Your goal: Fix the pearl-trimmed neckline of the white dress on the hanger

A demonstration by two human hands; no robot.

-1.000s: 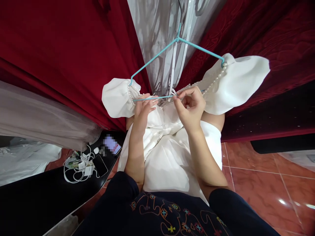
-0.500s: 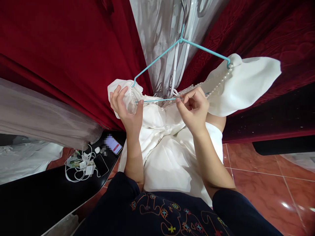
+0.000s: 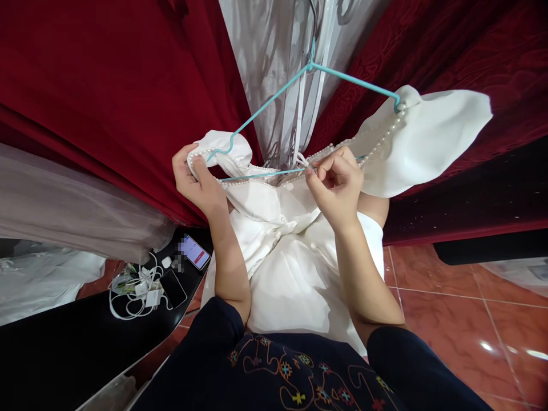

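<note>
A white dress (image 3: 295, 279) with a pearl-beaded neckline hangs in front of me from a light blue clothes hanger (image 3: 274, 98). My left hand (image 3: 201, 184) is closed on the beaded edge of the left puffed sleeve (image 3: 229, 142), held out to the left past the hanger's end. That end of the hanger shows bare inside the opening. Near the middle of the neckline, my right hand (image 3: 338, 185) pinches the hanger's bottom bar, close to thin white loops (image 3: 302, 160). The right sleeve (image 3: 436, 137) still sits over the hanger's other end.
Red curtains (image 3: 120, 74) hang on both sides, with pale sheer fabric (image 3: 68, 194) at left. On a black bench (image 3: 85, 342) lie a lit phone (image 3: 196, 252), a dark phone (image 3: 173, 288) and white cables (image 3: 128, 308). The floor has reddish tiles (image 3: 449, 319).
My left hand has moved left and closed on the sleeve's beaded edge, drawing it outward off the hanger's left end. My right hand has stayed on the bottom bar.
</note>
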